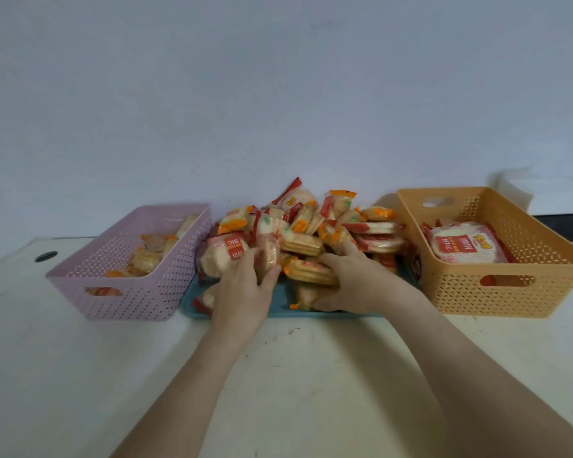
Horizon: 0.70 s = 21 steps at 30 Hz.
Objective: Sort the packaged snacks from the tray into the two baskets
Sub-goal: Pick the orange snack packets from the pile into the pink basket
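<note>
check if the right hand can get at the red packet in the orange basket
Probably yes: the orange basket is open-topped beside the tray, the red packet lies uncovered on top, and the right hand is close.

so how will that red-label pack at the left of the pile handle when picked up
Probably light: red-label pack shows pale puffed crackers under clear film. Glossy wrapper may slip and crinkle. Crackers likely fragile, so squeeze gently.
</note>
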Motion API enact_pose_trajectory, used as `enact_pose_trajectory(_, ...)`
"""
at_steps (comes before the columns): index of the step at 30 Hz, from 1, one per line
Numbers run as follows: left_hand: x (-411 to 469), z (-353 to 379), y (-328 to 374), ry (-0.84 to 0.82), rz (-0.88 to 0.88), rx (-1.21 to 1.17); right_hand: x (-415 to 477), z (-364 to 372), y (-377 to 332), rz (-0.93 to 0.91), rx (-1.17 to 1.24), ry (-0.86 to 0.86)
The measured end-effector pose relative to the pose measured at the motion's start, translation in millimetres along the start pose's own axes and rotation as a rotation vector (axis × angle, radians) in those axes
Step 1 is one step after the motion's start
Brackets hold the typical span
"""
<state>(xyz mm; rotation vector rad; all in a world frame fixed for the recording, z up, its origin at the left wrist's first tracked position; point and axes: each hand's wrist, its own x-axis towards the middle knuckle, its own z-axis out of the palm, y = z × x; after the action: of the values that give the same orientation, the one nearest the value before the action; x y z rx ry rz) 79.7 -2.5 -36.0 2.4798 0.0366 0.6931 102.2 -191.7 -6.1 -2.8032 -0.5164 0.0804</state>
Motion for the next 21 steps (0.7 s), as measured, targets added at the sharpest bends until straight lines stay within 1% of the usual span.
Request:
enact_pose_trajectory(2, 1, -1, -4, 0.086, 0.101, 0.090, -1, 1, 1, 0.037, 0.023, -0.024)
enact_pose_trajectory(3, 0, -3, -3, 0.125, 0.120, 0.104, 0, 1, 0, 0.045, 0.044, -0.026)
enact_pose_trajectory(4, 0, -6, 0, 0.121, 0.121, 0.085, 0, 1, 0, 0.043, 0.063, -0.021)
enact_pose_trajectory(7, -7, -13, 9, 0.011, 0.134, -0.018, 4, 0, -1, 0.039, 0.192, 0.007)
enact_pose_trajectory(9, -13, -10, 14, -0.079, 0.223, 0.006, 6, 0, -1, 0.072, 0.329, 0.034)
enact_pose_trajectory(11, -15, -5, 13, -0.155, 0.224, -0.032, 8, -3, 0, 0.114, 0.447, 0.042)
enact_pose_trajectory(12, -14, -3, 13, -0.188, 0.187, -0.078, 8, -6, 2, 0.137, 0.541, 0.029)
enact_pose_trajectory(13, -13, -2, 14, -0.228, 0.135, -0.152, 6, -9, 3, 0.162, 0.686, 0.000)
enact_pose_trajectory(15, -12, -2, 18, -0.375, -0.001, -0.419, 3, -14, 3, 0.215, 1.022, -0.084)
enact_pose_trajectory(17, -14, -2, 25, -0.493, -0.117, -0.681, 0, -17, 1, 0.227, 1.223, -0.144)
enact_pose_trajectory(18, -14, -1, 28, -0.496, -0.136, -0.758, -2, -18, -2, 0.222, 1.271, -0.158)
enact_pose_trajectory(21, -9, -8, 33, -0.370, -0.128, -0.853, -6, -22, -16, 0.196, 1.400, -0.143)
